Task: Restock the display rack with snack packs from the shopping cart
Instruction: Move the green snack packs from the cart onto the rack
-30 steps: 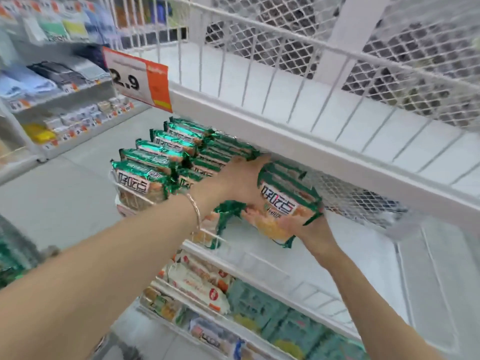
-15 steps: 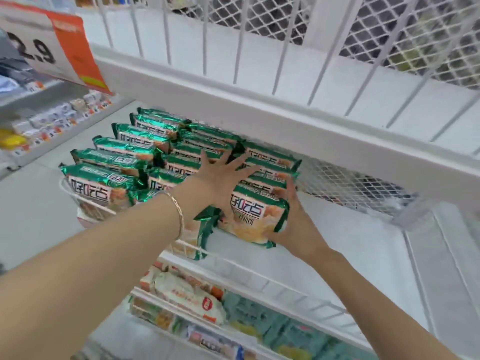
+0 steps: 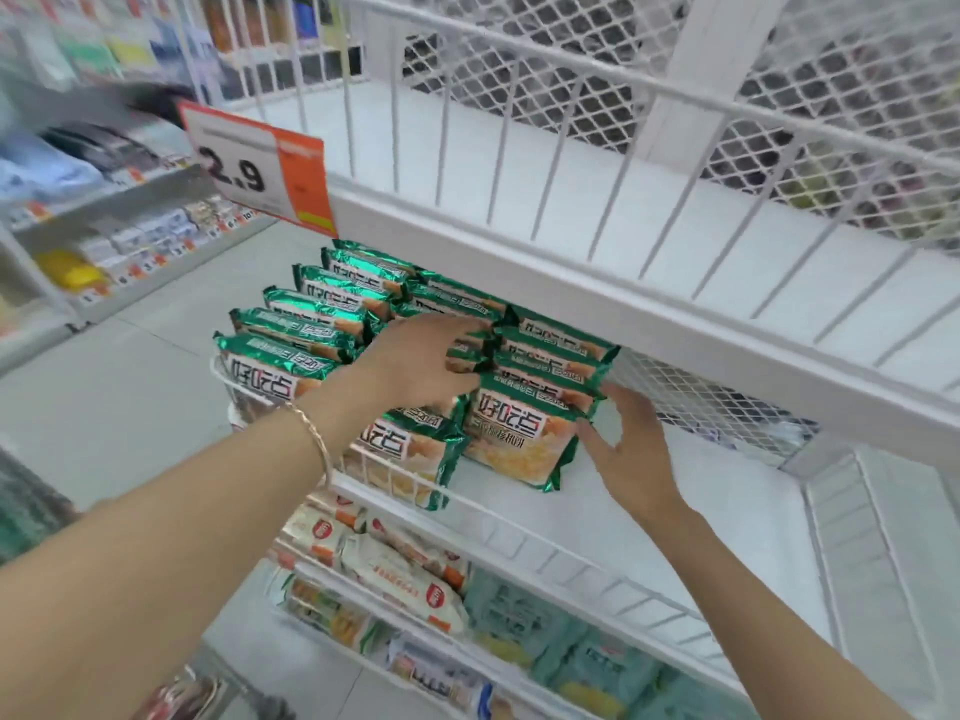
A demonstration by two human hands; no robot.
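White shelf (image 3: 675, 511): the snack pack (image 3: 524, 439), held a second ago, is set down and stocked; right hand (image 3: 626, 454) spread beside it, left hand (image 3: 415, 361) flat behind it.

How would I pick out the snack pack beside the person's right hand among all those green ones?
On the white display rack, find the shelf below the orange 2.9 price sign. The snack pack fronts the rightmost green row, beside the right hand. Unlike its neighbours, its whole front shows, with bare shelf on its right.
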